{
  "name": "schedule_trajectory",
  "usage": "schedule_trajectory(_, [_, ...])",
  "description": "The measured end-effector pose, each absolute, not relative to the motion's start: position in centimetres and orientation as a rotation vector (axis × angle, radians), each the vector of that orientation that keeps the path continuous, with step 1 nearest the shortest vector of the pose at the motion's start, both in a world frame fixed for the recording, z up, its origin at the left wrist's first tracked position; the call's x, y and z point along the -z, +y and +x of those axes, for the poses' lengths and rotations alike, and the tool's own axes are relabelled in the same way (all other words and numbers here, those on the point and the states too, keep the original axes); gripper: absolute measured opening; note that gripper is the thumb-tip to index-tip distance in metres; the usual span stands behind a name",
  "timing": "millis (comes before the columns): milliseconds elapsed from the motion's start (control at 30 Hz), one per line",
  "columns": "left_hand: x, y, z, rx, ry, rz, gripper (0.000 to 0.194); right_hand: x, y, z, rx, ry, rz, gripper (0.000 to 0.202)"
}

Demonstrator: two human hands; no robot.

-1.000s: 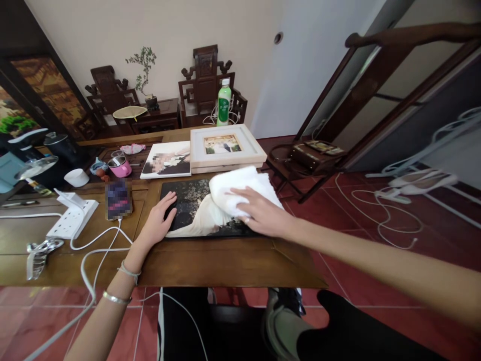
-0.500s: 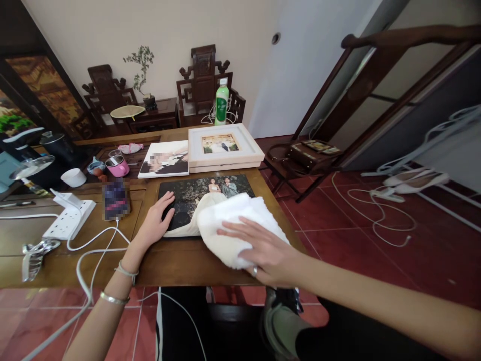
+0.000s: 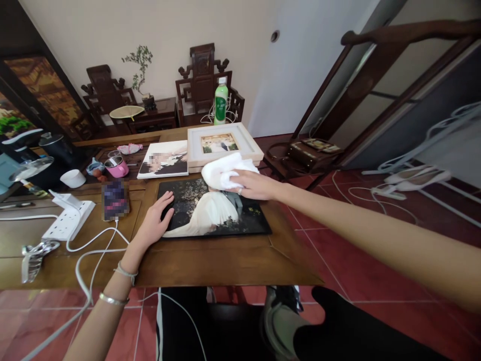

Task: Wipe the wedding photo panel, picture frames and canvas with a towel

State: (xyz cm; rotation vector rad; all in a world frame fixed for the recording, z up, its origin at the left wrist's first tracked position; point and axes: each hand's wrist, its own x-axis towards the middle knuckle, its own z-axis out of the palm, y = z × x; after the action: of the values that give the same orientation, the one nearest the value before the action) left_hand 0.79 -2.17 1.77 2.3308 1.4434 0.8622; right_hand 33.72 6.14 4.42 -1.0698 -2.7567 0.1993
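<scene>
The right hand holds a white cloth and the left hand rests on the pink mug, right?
Not quite: the head view shows the left hand resting on the dark photo panel; the pink mug stands apart, untouched. The right hand does hold the white cloth.

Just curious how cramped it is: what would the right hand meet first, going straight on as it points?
Beyond the white cloth that the right hand holds, probably the pale picture frame's front side, though height and gap are unclear.
</scene>
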Motion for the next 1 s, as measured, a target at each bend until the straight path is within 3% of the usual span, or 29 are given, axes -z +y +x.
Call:
schedule_trajectory(300, [-1.6,-2.1,0.7,-0.871,1.442,2.328,0.041,-4.0,4.0,33.6,-0.198,-2.656,-1.049,0.024])
schedule_trajectory(467, [-1.6,-2.1,0.7,-0.864,1.444,2.332,0.042,-2.9,-2.0,34.6,-0.107,-2.681,-0.847,0.014])
schedule_trajectory(733, [-1.6,-2.1,0.8,-0.849,1.455,2.328,0.042,-1.7,-11.4,33.4,0.012,-2.624,-0.587,0.016])
schedule_trajectory(1000, [-1.6,-2.1,0.7,-0.851,1.459,2.332,0.042,-3.3,-6.2,32.6,-0.019,-2.707,-0.780,0.017])
